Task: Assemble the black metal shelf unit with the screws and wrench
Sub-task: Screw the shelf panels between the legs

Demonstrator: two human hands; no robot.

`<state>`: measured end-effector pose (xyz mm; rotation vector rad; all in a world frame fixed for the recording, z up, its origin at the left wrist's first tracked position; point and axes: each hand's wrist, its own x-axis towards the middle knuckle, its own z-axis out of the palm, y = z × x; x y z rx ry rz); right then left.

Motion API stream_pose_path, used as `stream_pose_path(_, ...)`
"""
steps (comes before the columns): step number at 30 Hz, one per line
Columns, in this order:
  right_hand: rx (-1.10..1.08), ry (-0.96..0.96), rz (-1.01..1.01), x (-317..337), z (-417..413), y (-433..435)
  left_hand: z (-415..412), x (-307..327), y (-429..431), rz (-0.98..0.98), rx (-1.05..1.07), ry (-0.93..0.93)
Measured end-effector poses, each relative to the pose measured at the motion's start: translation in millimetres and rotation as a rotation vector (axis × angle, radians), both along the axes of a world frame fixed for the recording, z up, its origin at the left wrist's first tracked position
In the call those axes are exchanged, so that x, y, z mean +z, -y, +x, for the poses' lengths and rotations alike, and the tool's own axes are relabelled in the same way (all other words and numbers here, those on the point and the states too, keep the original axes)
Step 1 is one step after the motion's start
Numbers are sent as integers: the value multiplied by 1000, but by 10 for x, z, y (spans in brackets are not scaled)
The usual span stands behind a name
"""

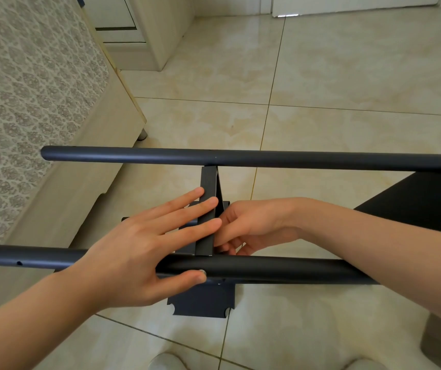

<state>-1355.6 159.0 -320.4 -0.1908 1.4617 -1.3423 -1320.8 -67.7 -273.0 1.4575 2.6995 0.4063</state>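
Over tiled floor [347,62], matte black shelf frame [280,271], round tubes [294,160], flat crossbar [208,182]

Glossy beige tile floor [347,76] here, with thin grout lines [268,102] crossing it. Along the left edge stands the bed [112,124], one grey leg [142,135] planted on the tile. In the far left corner a pale cabinet [158,36] sits on the floor, and a white door [347,4] runs along the far edge. Toward the near edge, a black panel [200,300] with notched corners lies flat on the tiles. Right at the near edge, two pale shoe tips [166,361] poke in, well apart.
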Motion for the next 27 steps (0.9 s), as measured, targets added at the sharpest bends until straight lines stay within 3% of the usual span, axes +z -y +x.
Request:
stream_pose_path(21,26,27,-25,-38,-6,3,-8,-10,-6,-5,-3,-8)
stream_pose_path(27,57,7,59,-29,-5,10,-9,-12,-6,2,-6,-10)
